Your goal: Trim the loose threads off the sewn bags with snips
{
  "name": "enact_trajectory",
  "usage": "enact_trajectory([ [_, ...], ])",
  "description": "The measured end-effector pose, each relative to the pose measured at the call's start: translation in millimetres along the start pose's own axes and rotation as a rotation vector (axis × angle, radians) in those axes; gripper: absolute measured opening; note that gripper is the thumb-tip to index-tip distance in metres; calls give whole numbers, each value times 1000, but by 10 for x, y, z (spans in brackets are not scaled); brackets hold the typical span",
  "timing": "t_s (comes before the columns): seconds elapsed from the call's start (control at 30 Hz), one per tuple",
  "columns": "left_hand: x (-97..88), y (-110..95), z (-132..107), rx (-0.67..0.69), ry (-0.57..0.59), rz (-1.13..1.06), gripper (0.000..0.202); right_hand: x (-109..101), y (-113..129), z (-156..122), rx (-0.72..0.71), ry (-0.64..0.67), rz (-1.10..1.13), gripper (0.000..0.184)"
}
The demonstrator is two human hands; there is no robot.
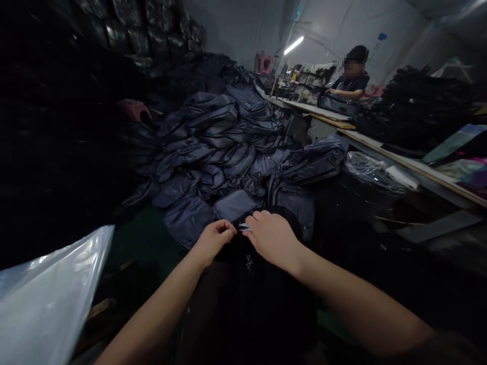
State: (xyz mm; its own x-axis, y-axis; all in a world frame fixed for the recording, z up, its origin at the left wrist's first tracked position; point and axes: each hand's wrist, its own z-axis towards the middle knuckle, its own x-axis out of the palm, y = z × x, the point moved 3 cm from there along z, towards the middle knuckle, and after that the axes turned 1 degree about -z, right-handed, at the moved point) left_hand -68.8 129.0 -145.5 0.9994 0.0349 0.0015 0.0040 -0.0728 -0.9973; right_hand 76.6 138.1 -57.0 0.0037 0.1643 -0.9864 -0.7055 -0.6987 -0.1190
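- Left hand (215,242): fingers bunched, tips pressed together in a pinch on the end of a small pale flat tag (244,226).
- Right hand (272,237): fingers together and gently curved, not pinching, lying over the top of the bag, tips just beside the tag.
- Under both hands: a black soft nylon backpack (247,299), its dark fabric showing little texture, with a small metal zip pull (249,264) hanging below the hands.
- Beyond the backpack: a sprawling heap of flat, slate-blue nylon bags (213,149) with a faint sheen.
- Lower left: a translucent, glossy plastic sheet (49,299).
- Right: a long table with a pale wooden edge (403,163), a crumpled clear plastic bag (369,172) below it.
- Far end: a seated co-worker (352,81) with hands on a dark bag at the table's edge.
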Motion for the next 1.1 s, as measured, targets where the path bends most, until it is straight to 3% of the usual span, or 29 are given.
enact_trajectory([
  [0.2, -12, 22, 17, 0, 31, 5, 11, -51, 111, 125, -114, 93, -96, 13],
  [0.37, -6, 51, 45, 9, 35, 26, 14, -87, 139, 167, -119, 155, -117, 14],
  [1.1, 16, 57, 42, 19, 17, 2, 9, -97, 109, 129, -114, 115, -110, 13],
])
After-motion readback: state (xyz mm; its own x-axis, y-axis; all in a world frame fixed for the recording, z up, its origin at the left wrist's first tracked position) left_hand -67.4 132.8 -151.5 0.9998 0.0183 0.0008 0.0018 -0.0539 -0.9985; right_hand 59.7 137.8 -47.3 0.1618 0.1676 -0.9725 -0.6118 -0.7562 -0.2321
